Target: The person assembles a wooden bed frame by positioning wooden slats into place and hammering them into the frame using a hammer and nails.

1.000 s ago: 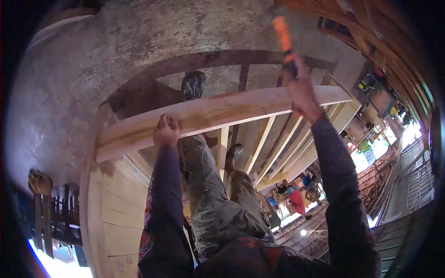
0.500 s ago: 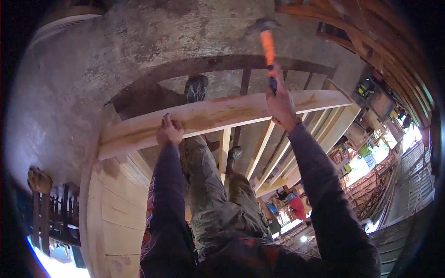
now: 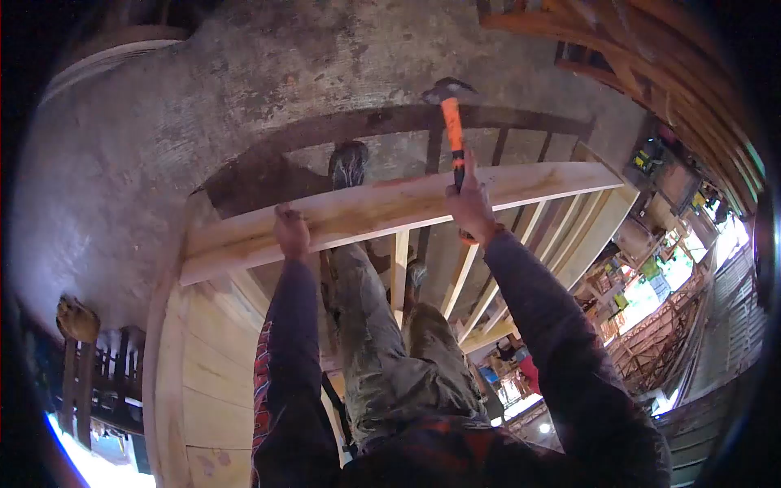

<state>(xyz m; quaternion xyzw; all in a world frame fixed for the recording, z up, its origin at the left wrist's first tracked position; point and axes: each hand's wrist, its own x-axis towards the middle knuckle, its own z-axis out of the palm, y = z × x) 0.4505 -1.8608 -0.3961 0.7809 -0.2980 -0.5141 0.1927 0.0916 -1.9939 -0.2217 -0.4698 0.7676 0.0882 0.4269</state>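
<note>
A long pale wooden board point(image 3: 374, 203) runs across the top of a slatted wooden frame point(image 3: 399, 264), in front of my legs. My left hand point(image 3: 292, 233) is closed on the board's near edge, left of the middle, with its fingers over the top face. In my right hand point(image 3: 472, 205) is a claw hammer point(image 3: 453, 122) with an orange and black handle. The hammer's dark head points away from me, beyond the board's far edge. My right hand is over the board, right of the middle; whether it touches the wood I cannot tell.
A panelled wooden side point(image 3: 213, 366) stands at the left. Past the board lies a stained concrete floor point(image 3: 325, 65). Curved brown timber point(image 3: 634, 57) fills the upper right. My shoe point(image 3: 348, 165) shows behind the board. A wooden stool-like piece point(image 3: 79, 321) is far left.
My right hand and the hammer have moved left and nearer to me. My left hand has shifted slightly along the board. The view has shifted a little.
</note>
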